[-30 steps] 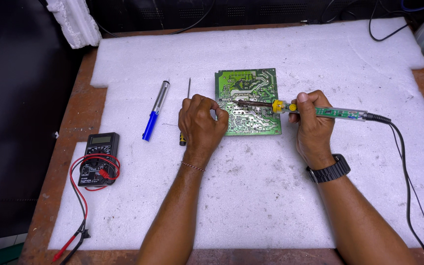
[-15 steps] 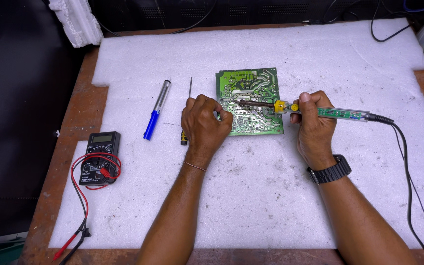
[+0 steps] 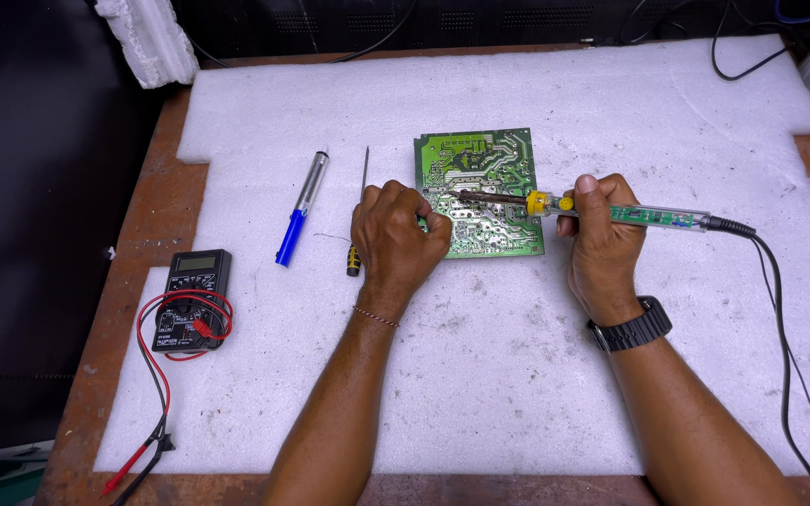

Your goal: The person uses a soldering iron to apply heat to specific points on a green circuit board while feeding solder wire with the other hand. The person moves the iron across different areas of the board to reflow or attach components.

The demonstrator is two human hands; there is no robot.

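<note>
Right hand [image 3: 602, 239] grips the soldering iron [image 3: 611, 212] firmly; left hand [image 3: 397, 234], fingers curled, steadies the circuit board [image 3: 480, 173] — keep the tip on 1 joint.

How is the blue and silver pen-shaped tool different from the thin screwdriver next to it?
The pen-shaped tool is thick, silver on top and blue below; the screwdriver is thin, with a dark metal shaft and a small black-and-yellow handle. The pen-shaped tool lies slanted; the screwdriver lies nearly straight, beside the left hand. Both rest unheld on the white foam sheet.
</note>
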